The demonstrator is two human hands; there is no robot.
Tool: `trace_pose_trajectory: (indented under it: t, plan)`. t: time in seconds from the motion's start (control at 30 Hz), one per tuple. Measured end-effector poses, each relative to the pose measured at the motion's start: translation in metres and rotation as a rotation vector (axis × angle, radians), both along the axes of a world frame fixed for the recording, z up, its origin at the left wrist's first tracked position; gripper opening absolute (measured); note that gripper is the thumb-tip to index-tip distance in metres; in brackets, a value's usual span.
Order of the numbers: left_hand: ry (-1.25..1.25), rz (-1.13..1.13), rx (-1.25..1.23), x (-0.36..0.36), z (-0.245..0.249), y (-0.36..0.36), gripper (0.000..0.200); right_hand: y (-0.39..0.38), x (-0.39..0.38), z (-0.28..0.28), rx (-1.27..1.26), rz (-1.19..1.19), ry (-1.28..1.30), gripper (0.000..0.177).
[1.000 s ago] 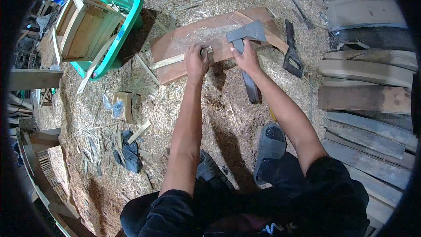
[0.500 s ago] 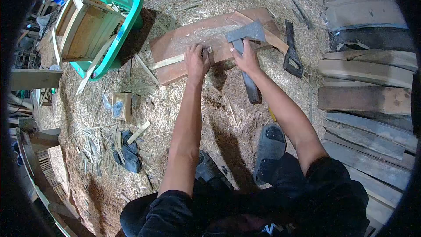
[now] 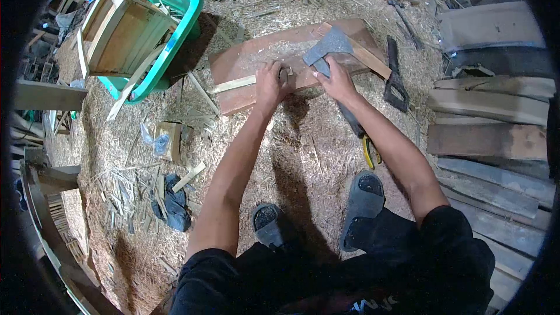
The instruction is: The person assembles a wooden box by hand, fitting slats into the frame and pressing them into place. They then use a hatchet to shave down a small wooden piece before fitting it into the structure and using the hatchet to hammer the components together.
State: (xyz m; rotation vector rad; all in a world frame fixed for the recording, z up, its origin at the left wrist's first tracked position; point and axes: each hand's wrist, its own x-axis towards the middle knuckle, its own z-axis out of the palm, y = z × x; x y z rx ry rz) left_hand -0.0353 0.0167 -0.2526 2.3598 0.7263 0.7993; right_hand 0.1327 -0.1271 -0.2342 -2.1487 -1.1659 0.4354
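- Tilted further than before, the axe (image 3: 329,45) now has its handle slanting more under the right forearm, and the yellow-handled pliers (image 3: 368,151) have come fully into view.
- Two hands: the right hand (image 3: 338,81) is closed around the handle just below the axe head; the left hand (image 3: 270,84) has its fingers curled over one pale wood strip (image 3: 233,84), holding it on the board.
- One axe, one saw (image 3: 396,84), one pair of pliers, one reddish board (image 3: 245,55), and two sandals (image 3: 363,198) on the person's feet.
- The axe head is over the right half of the board, its wider end toward the saw; the handle's long axis runs from there down and to the right.
- The strip lies slantwise, left end lower, with a short end showing right of the left hand, close to the board's near edge.
- One light brown wood piece (image 3: 370,58) lies across the board's right part and sticks out past its edge, near the saw.
- Shavings-covered ground (image 3: 312,166) gives open room between board and sandals; the green tub (image 3: 189,20) is left of the board, stacked planks (image 3: 487,140) well apart on the right.
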Motion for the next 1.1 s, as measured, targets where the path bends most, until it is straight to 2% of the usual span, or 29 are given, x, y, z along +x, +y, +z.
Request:
trace_pose_trajectory:
  t: [0.1, 0.2, 0.4, 0.5, 0.6, 0.8, 0.9, 1.0, 1.1]
  plan:
    - [-0.115, -0.006, -0.046, -0.001, -0.003, 0.002, 0.010, 0.005, -0.002, -0.008, 0.100, -0.027, -0.004, 0.053]
    - [-0.096, -0.018, -0.260, -0.003, -0.005, 0.004, 0.014, 0.004, 0.001, -0.013, 0.067, -0.046, 0.024, 0.055]
    - [-0.231, -0.023, -0.103, 0.001, -0.001, 0.001, 0.018, 0.006, 0.002, -0.028, 0.117, -0.073, 0.051, 0.053]
    - [-0.178, 0.066, -0.271, 0.000, 0.000, -0.003, 0.019, 0.002, -0.004, -0.016, 0.118, -0.088, 0.071, 0.053]
    - [-0.094, 0.079, -0.267, -0.001, 0.003, -0.003, 0.018, 0.003, 0.000, -0.023, 0.141, -0.066, 0.045, 0.054]
    - [-0.081, 0.103, -0.305, 0.001, 0.001, -0.004, 0.016, 0.002, -0.001, -0.025, 0.135, -0.077, 0.026, 0.054]
    - [-0.129, 0.051, -0.266, 0.003, -0.006, 0.001, 0.016, 0.003, -0.002, -0.027, 0.214, -0.051, 0.009, 0.054]
    - [-0.119, 0.069, -0.271, 0.004, -0.006, 0.000, 0.015, 0.003, 0.000, -0.031, 0.206, -0.059, 0.008, 0.054]
    - [-0.111, 0.032, -0.170, 0.005, -0.004, 0.001, 0.014, 0.004, 0.004, -0.037, 0.176, -0.053, 0.004, 0.055]
